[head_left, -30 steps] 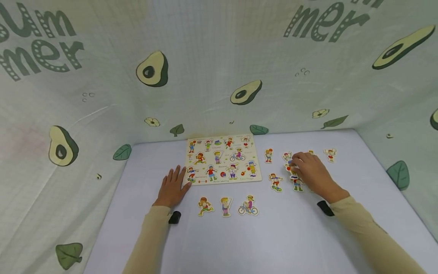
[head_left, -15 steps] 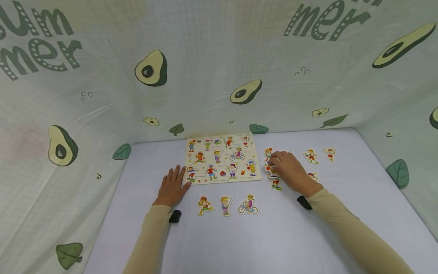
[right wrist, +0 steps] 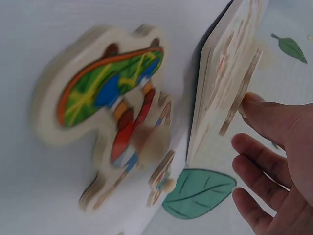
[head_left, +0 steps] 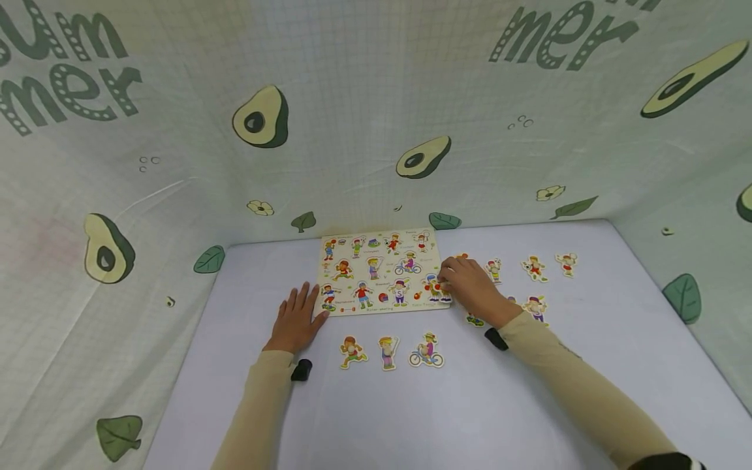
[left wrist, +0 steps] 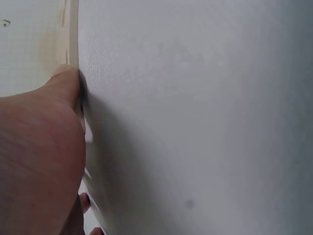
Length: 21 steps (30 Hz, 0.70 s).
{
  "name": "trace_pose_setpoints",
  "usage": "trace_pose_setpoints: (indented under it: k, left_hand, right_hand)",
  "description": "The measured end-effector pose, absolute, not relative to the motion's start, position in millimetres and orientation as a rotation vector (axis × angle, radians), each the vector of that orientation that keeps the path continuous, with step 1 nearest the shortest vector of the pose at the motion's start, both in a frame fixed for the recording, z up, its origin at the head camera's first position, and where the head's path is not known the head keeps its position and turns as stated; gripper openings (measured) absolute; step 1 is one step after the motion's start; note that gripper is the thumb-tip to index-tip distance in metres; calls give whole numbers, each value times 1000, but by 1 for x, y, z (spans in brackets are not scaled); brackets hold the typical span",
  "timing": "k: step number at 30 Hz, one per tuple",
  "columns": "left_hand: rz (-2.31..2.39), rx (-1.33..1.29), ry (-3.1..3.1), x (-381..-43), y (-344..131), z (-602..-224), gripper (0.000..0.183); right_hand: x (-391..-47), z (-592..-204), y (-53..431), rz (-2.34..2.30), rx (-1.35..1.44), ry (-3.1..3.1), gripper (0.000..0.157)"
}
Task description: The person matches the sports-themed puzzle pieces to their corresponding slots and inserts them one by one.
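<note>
A wooden puzzle board (head_left: 423,277) printed with sports children lies at the table's back. My left hand (head_left: 292,320) rests spread at its left edge, thumb touching the board's edge in the left wrist view. Over the board's lower right corner, my right hand (head_left: 477,294) pinches a thin wooden puzzle piece (right wrist: 238,100) between thumb and fingers, seen edge-on in the right wrist view. In the head view this piece is beside the printed blue-capped child, mostly hidden by the fingers. Below the right hand lies a skateboarder puzzle piece (right wrist: 112,93) with a round knob.
Runner (head_left: 352,352), bat-holder (head_left: 388,353) and cyclist (head_left: 426,351) pieces lie in a row before the board. Several more pieces, including a footballer (head_left: 534,268) and a racket player (head_left: 566,264), lie right of it. A printed cloth (head_left: 341,130) hangs behind the table.
My right hand has carried the pinched puzzle piece leftward, from over the loose pieces to the board's lower right corner. The left hand has stayed in place.
</note>
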<state>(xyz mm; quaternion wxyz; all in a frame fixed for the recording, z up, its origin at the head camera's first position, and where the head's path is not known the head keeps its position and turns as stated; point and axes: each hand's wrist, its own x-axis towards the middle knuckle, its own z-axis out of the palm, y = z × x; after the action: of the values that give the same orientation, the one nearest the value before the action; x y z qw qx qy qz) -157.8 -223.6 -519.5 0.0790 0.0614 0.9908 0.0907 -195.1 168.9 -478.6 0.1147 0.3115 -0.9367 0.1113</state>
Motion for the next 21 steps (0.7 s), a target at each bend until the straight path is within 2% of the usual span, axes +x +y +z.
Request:
trace_pose_setpoints:
  k: [21]
  left_hand:
    - [286,193,2971,-157,-223,-517,70]
  right_hand:
    - [-208,-486,146,230,918,-2852,15]
